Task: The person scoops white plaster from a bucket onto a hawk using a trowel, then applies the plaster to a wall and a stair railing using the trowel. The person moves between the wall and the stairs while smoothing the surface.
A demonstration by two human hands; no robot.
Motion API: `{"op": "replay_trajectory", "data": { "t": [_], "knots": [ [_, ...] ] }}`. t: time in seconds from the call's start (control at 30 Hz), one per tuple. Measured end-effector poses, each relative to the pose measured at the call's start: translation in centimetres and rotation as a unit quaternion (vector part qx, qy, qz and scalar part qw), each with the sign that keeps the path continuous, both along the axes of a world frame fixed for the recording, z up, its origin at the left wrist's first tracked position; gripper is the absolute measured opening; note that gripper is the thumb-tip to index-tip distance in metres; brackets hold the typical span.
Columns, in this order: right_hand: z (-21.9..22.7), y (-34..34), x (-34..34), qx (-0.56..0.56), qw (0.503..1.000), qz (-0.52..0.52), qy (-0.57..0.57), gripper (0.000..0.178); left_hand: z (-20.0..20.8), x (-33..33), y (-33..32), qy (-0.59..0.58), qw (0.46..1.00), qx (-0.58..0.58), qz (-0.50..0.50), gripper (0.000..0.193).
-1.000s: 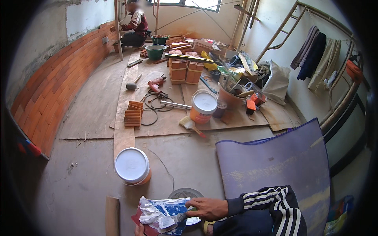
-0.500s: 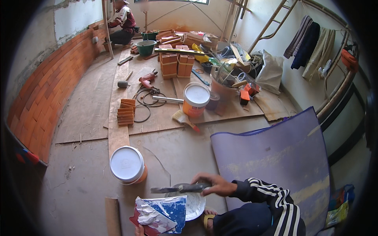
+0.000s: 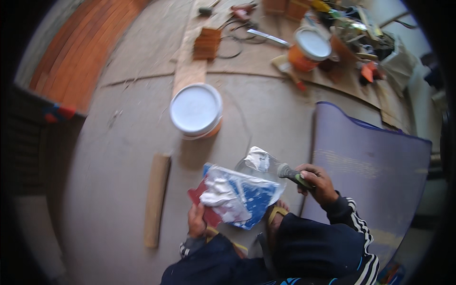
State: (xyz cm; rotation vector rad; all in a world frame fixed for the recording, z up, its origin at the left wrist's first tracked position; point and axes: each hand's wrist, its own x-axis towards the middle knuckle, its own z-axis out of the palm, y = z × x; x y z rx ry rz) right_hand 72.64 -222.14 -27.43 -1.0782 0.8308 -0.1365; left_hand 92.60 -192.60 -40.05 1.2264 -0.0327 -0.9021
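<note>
My left hand [image 3: 196,219] grips the red edge of a blue-and-red board [image 3: 259,202], held tilted in front of my knees. A thick smear of white paste [image 3: 221,192] covers its left and middle part. In my right hand [image 3: 319,183] is a trowel [image 3: 295,175], its dark handle wrapped by my fingers. A lump of white paste clings to the far end of its blade, just beyond the board's upper edge. A round basin [image 3: 241,165] of white paste sits under the board and trowel, mostly hidden by them.
A white-lidded orange bucket [image 3: 195,110] stands ahead, left of centre; another bucket [image 3: 311,47] is farther right beside a wide brush [image 3: 289,71]. A brown strip [image 3: 157,202] lies at left, a purple mat [image 3: 365,171] at right. Stacked bricks [image 3: 206,43] and a cable are farther off.
The view has tipped down toward my legs. My right hand has turned the trowel, and white paste now shows on its blade. The left hand still holds the board.
</note>
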Motion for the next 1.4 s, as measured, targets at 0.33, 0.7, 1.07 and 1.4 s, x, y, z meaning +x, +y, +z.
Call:
{"op": "replay_trajectory", "data": {
  "t": [0.33,0.7,1.07,1.4],
  "knots": [
    [3.0,2.9,5.0,-0.245,0.956,0.153,0.058,0.021,0.7,0.6,0.6,-0.045,0.995,0.025,-0.091,0.038],
    [0.1,1.4,5.5,-0.508,0.817,0.254,-0.097,0.035,0.0,1.8,0.4,0.16,0.975,-0.102,-0.118,0.042],
    [-0.1,0.9,7.5,-0.647,0.659,0.324,-0.204,0.048,0.1,2.6,0.7,0.291,0.914,-0.229,-0.164,0.046],
    [1.8,-1.6,6.4,-0.665,0.632,0.347,-0.194,0.048,-1.2,1.5,0.7,0.334,0.896,-0.25,-0.154,0.046]
  ]
}}
